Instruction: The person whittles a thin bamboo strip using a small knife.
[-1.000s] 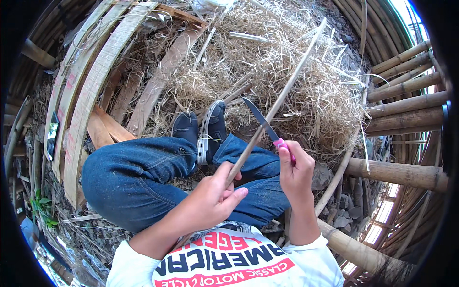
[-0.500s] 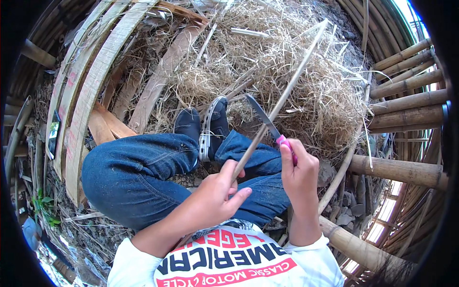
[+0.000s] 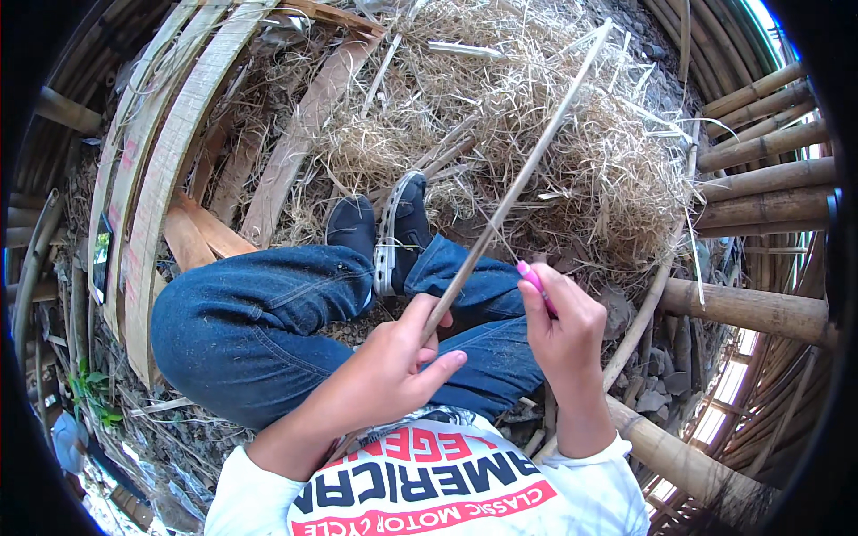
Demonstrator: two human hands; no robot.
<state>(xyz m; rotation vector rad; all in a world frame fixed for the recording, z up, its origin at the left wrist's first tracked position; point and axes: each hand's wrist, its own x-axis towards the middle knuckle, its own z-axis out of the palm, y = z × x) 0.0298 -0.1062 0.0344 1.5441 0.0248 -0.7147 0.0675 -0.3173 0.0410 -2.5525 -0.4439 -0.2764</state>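
Note:
My left hand (image 3: 402, 368) is closed around the lower part of a long, thin bamboo strip (image 3: 534, 153). The strip slants up and to the right, away from my body, over my legs and the heap of shavings. In my right hand (image 3: 570, 320) is a knife with a pink handle (image 3: 534, 282), gripped with the thumb along it. Its blade shows only as a thin, edge-on line close to the strip; whether it touches the strip I cannot tell. Both hands are above my crossed legs in blue jeans (image 3: 250, 335).
A large heap of pale shavings (image 3: 590, 192) lies beyond my dark shoes (image 3: 407, 228). Long wooden planks (image 3: 174, 170) stand at the left, with a phone (image 3: 103, 255) beside them. Bamboo poles (image 3: 751, 313) jut in from the right, above stones (image 3: 657, 393).
The knife has turned from showing its broad blade to edge-on, and my right hand has shifted slightly down and right. The strip's far end has risen a little in the view.

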